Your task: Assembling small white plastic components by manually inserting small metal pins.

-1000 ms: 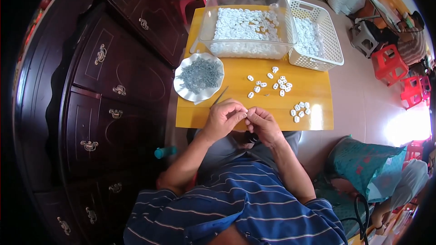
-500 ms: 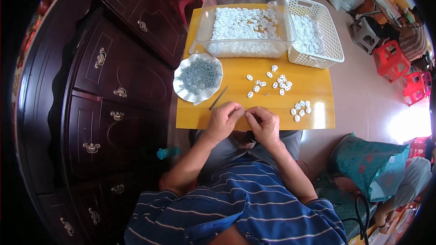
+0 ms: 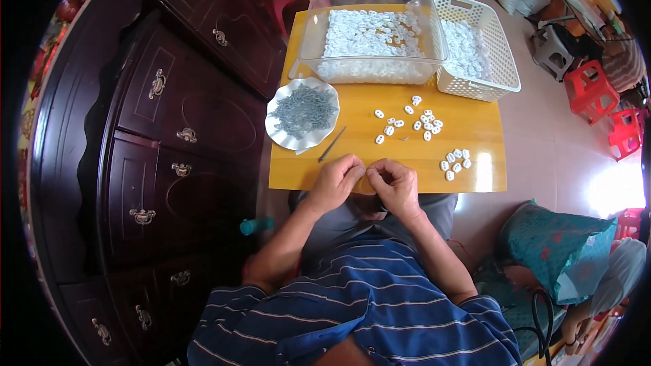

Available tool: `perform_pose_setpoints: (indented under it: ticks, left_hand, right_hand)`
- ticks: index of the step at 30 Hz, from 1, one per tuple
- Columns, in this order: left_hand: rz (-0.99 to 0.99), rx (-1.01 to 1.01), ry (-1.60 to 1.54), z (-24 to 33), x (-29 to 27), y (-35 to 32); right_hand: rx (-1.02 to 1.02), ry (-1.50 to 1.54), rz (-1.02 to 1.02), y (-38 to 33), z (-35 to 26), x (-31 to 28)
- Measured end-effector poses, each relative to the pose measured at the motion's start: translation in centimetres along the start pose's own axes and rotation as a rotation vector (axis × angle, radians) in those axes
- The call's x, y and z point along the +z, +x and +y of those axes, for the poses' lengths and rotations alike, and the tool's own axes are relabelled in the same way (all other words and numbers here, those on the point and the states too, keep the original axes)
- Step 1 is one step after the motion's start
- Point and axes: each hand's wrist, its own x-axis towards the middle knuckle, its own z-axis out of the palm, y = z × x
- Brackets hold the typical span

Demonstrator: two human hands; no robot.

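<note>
Both hands are at the table's near edge, left hand [image 3: 337,181] and right hand [image 3: 395,186] angled in, thumbs pinched to fingers, tips nearly meeting. Can't tell what's in the pinch, the fingers cover it lol. Loose white two-dotted pieces [image 3: 427,136] lie beyond on the yellow table [image 3: 468,108]. Slim dark tool [image 3: 332,144] and plate of grey bits [image 3: 272,130] ahead-left; clear bin [image 3: 380,60] and white basket [image 3: 475,89] crowd the far end.

I saw the floor [image 3: 616,190] on the right burned white by glare, while the table [image 3: 484,173] caught a bright streak. The cabinet [image 3: 196,186] on the left stood in shadow, its edges bowed toward the blackened rim.
</note>
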Motion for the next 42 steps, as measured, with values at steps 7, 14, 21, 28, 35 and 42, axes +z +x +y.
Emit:
perform_pose_setpoints:
  ticks: [7, 14, 21, 28, 35, 42]
  left_hand:
    - [0.026, 0.017, 0.023, -0.1, -0.8, -0.5]
    - [0.003, -0.017, 0.003, -0.7, -0.3, -1.5]
    - [0.000, -0.034, -0.012, -1.0, -0.1, -1.9]
    - [-0.029, -0.072, -0.030, -1.7, 0.0, -2.0]
    - [0.002, -0.021, -0.058, -2.6, 0.3, -2.2]
    - [0.015, -0.001, -0.026, -2.7, 0.0, -2.2]
  right_hand:
    - [-0.055, -0.231, 0.147, 1.9, 0.4, -2.5]
    - [-0.105, -0.556, 0.208, 4.2, 1.7, -5.9]
    - [-0.113, -0.671, 0.236, 5.5, 3.1, -6.6]
    - [-0.081, -0.639, 0.241, 6.3, 3.3, -8.1]
    - [-0.058, -0.740, 0.293, 10.5, 2.4, -11.4]
    - [0.089, -0.919, 0.107, 14.0, 3.8, -11.4]
